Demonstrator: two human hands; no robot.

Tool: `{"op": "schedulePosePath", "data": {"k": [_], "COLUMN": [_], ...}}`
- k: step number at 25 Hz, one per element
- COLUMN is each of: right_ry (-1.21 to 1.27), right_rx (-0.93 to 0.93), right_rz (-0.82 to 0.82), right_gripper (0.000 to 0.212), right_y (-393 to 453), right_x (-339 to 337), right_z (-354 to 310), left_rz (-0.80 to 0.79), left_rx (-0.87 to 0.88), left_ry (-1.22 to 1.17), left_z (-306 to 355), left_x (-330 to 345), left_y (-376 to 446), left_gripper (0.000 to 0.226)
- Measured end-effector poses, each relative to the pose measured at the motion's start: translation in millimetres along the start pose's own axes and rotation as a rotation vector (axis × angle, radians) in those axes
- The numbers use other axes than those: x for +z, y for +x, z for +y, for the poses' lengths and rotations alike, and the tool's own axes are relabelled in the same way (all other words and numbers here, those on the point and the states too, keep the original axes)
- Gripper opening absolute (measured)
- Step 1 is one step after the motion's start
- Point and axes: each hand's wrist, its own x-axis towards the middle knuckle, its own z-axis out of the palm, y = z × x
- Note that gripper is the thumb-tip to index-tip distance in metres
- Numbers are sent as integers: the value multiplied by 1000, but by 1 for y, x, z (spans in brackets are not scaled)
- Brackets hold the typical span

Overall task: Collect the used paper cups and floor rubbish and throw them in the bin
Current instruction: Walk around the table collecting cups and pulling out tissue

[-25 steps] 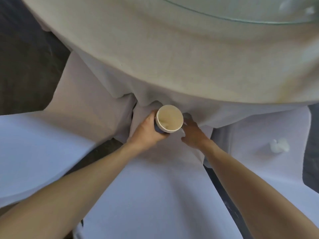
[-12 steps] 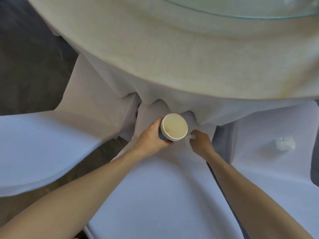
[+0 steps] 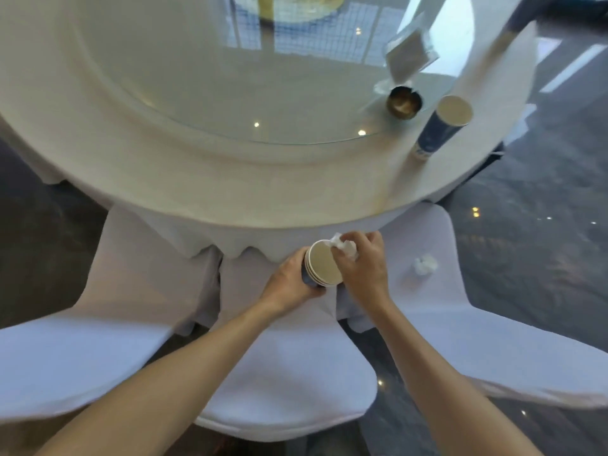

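My left hand (image 3: 289, 284) grips a nested stack of blue paper cups (image 3: 324, 266), mouth facing up, above the middle chair. My right hand (image 3: 362, 263) holds a crumpled white tissue (image 3: 342, 246) right at the stack's rim. A second crumpled tissue (image 3: 425, 264) lies on the seat of the chair to the right. A tall stack of blue paper cups (image 3: 442, 126) stands on the table at the right, near its edge.
A round table (image 3: 230, 185) with a white cloth and a glass turntable fills the upper view. A small metal holder (image 3: 404, 102) sits beside the tall cup stack. Three white-covered chairs (image 3: 289, 373) stand against the table over a dark glossy floor.
The view has pulled back and up, bringing the tabletop in. My right hand picked a tissue off the middle chair and lifted it to the cup stack, which my left hand kept holding.
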Motion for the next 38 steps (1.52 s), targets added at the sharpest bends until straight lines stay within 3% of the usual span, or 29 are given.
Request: {"op": "schedulePosePath", "data": {"k": [6,11,17,19,23,25,28,30,33,38], "right_ry": [-11,-138,-400,-378,-247,-297,-437,-413,-344,-292], "right_rx": [-74,-123,-188,-218,-276,-291,-267,-191,-156,-191], "right_rz": [87,-126,-458,-392,-102,-174,-422,-471,-401,-115], "right_gripper": [14,24,22,19,21,27,27,27,25,26], "right_y": [-16,-36,-56,-58,-43,-30,-6,13,42,84], "right_x": [-81,-148,-218,-235,-257,-260,-256,-256,-264,-277], "right_z": [-16,13,49,60,74,80,92,101,111,125], "left_rz": [14,74,85,81,98,105,86,46,27,38], "left_rx": [106,141,206,223,225,225,240,242,223,166], "left_ry": [76,80,128,127,94,74,42,22,-44,-54], "left_z": [72,114,158,170,185,190,196,201,208,205], "left_x": [20,67,134,149,164,168,178,185,196,210], "left_y": [-20,-47,-74,-77,-60,-47,-18,8,44,84], "left_gripper": [87,78,76,75,77,76,72,70,68,77]}}
